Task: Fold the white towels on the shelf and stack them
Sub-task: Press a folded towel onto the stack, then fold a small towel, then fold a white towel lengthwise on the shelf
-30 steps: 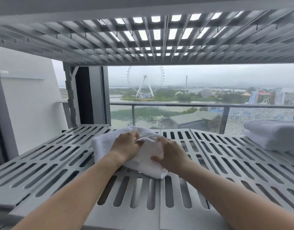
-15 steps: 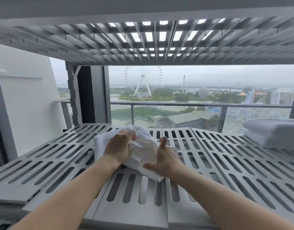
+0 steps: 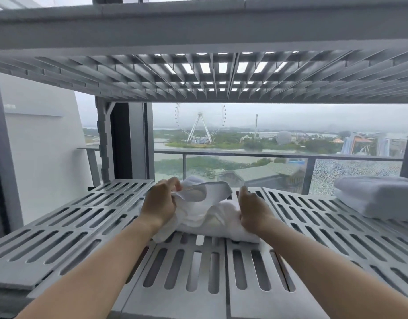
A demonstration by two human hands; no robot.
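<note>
Our left hand (image 3: 160, 201) has its fingers curled and pinches a raised corner of the white towel (image 3: 203, 217) at about ten o'clock on the bundle. Our right hand (image 3: 253, 210) grips the bunched end at three o'clock, with the thumb standing up behind it. We judge that the two hands are holding opposite ends so the cloth can be drawn out flat. The towel is still crumpled, and a fold needs a straight edge to start from. The lifted corner shows its hem, which suggests we are looking for the edge.

The towel lies near the middle of the grey slotted shelf (image 3: 198, 272), close to us, where both arms reach it without stretching. Bare shelf lies around it, which leaves room to spread it.

At three o'clock from the towel, well apart and near the frame's edge, sits a pile of folded towels (image 3: 378, 196). We take that to be where this one goes. How many towels are in it we cannot tell.

At twelve o'clock the upper shelf (image 3: 198, 77) hangs overhead, so the towel cannot be shaken out high. Behind the shelf run a balcony railing (image 3: 244, 155) and, far off, a Ferris wheel (image 3: 200, 125). A pale wall (image 3: 44, 146) stands at nine o'clock. Nothing lies between the towel and the pile.
</note>
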